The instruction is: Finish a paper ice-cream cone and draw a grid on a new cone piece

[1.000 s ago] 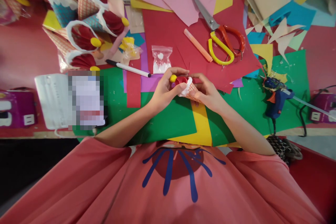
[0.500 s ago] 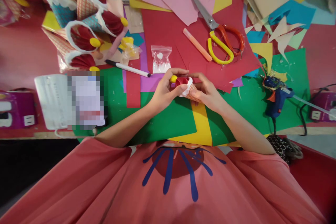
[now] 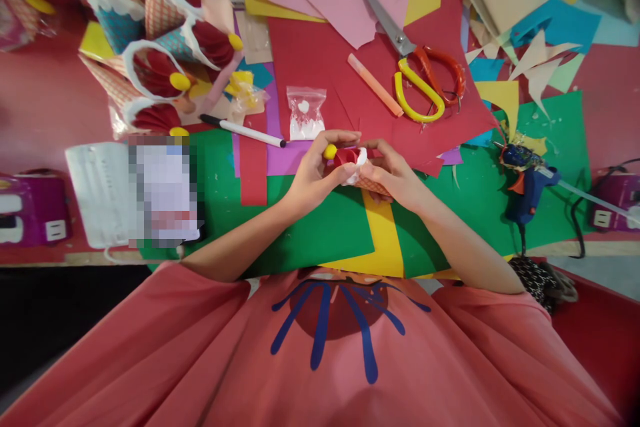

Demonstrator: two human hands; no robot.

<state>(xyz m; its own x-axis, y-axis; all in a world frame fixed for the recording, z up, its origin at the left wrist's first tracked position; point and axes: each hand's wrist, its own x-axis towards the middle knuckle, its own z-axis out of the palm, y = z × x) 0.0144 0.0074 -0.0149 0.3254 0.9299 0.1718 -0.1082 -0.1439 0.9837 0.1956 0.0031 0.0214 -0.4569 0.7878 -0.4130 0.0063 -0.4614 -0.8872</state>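
Note:
Both my hands hold a small paper ice-cream cone (image 3: 356,170) above the green paper (image 3: 320,227). It has a patterned orange cone, a white frill, a red folded top and a yellow ball (image 3: 329,151) at its tip. My left hand (image 3: 315,173) wraps around the top end, with thumb and fingers pinched beside the yellow ball. My right hand (image 3: 395,173) grips the cone end, its fingers curled over the red part.
Finished paper cones (image 3: 165,60) lie at the back left. A black-capped pen (image 3: 245,130), a small plastic bag (image 3: 305,113), an orange stick (image 3: 375,85) and scissors (image 3: 415,67) rest on coloured paper sheets. A blue glue gun (image 3: 527,190) lies at the right.
The cone has turned slightly in my hands and my fingers have shifted a little on it. Nothing else moved.

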